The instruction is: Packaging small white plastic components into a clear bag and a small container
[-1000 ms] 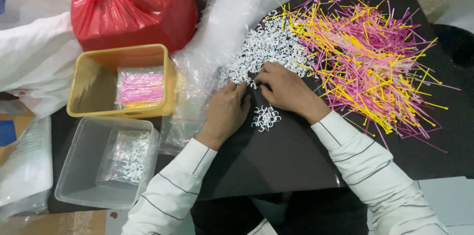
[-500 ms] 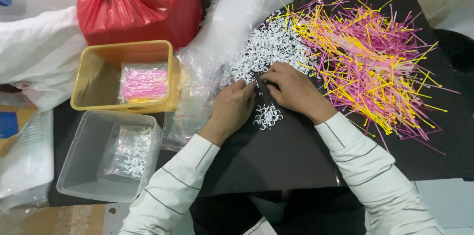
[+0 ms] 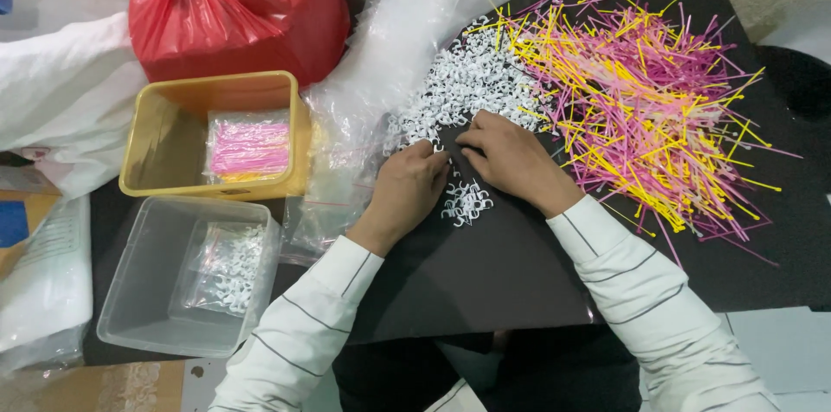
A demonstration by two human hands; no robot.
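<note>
- Since the earlier frame, both of my hands have stayed at the near edge of the large heap of white clips [image 3: 467, 87]; only the fingertips have shifted slightly, and the small pile of white clips [image 3: 466, 202] below them lies as before
- Left hand [image 3: 409, 189]: rests palm down on the black table [image 3: 485, 291], fingers curled, fingertips touching clips at the heap edge; whether a clip is pinched, I cannot tell
- Right hand [image 3: 511, 157]: palm down just beside the left, fingertips bent onto the same heap edge; grip likewise not visible
- Hand spacing: fingertips nearly meet, with the small pile just below the gap
- Pink and yellow cable ties [image 3: 640, 109]: spread loose over the table to the right of the heap, overlapping its right edge
- Clear plastic bags [image 3: 389, 57]: lie left of the heap, partly under it
- Yellow tub [image 3: 156, 139]: stands left of the bags and holds a bagged packet of pink ties [image 3: 249, 148]
- Clear tub [image 3: 138, 291]: sits in front of the yellow tub and holds a bag of white clips [image 3: 227, 267]
- Red plastic bag [image 3: 234, 9]: knotted, behind the yellow tub
</note>
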